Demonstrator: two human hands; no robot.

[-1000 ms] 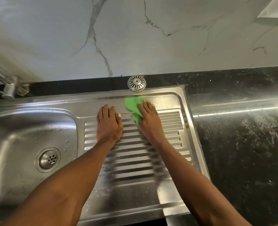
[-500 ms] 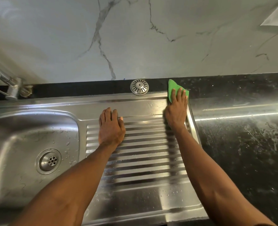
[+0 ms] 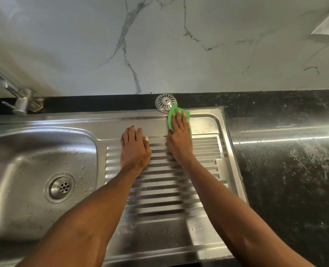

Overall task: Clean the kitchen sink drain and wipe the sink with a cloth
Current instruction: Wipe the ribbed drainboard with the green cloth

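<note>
Two bare forearms rising from the bottom edge of the frame over a stainless steel sink unit (image 3: 159, 245), water droplets scattered on its near rim. At lower left, the basin (image 3: 21, 170), wet with beads, its round drain (image 3: 60, 187) seated in the floor and showing a ring of small holes. At centre, the ribbed drainboard (image 3: 202, 151), both wrists crossing its grooves. Left hand (image 3: 134, 151) laid flat at the far edge of the ribs, fingers straight and together, holding nothing. Just to its right, right hand (image 3: 180, 140) pressed flat with extended fingers on a green cloth (image 3: 171, 120), the cloth showing at the fingertips and along the hand's left side, spread on the smooth far strip of the drainboard, upper centre of the frame. Touching or overlapping the cloth's far corner, a round slotted metal strainer cover (image 3: 164, 102) lying on the black ledge. At right, a dark, streaked countertop (image 3: 285, 170). At upper left, a metal tap (image 3: 19, 101). Farthest, a white marble-veined wall (image 3: 159, 45).
</note>
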